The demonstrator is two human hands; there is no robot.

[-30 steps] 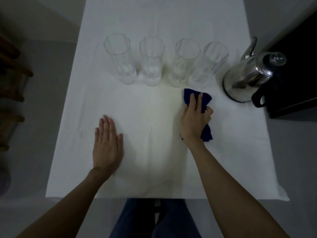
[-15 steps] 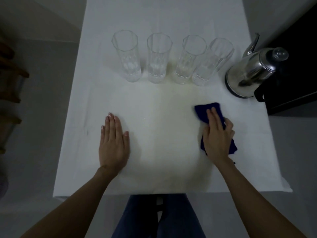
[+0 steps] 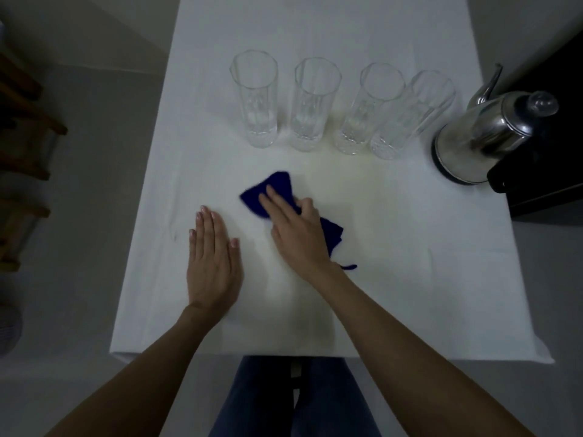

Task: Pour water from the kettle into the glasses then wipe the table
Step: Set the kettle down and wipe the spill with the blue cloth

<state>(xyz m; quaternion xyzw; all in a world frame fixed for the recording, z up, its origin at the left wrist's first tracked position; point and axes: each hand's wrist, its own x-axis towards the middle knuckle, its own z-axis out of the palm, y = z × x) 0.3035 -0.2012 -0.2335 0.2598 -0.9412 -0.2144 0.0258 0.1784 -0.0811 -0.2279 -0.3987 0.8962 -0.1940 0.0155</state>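
Observation:
Several tall clear glasses (image 3: 257, 102) stand in a row across the far half of the white table (image 3: 410, 279), each with some water at the bottom. A steel kettle (image 3: 485, 140) with a black handle stands at the right end of the row. My right hand (image 3: 296, 231) presses flat on a dark blue cloth (image 3: 268, 193) near the table's middle, its fingers spread over the cloth. My left hand (image 3: 211, 260) lies flat and open on the tablecloth, just left of the right hand. A yellowish damp patch (image 3: 356, 197) shows on the cloth in front of the right-hand glasses.
A black box-like object (image 3: 549, 171) sits at the table's right edge behind the kettle. Wooden furniture (image 3: 22, 146) stands on the floor to the left. My legs in blue jeans (image 3: 293, 402) are under the near edge.
My right hand has swept the blue cloth from the right side of the table leftwards to the middle, close to my left hand. The left hand has stayed flat in place.

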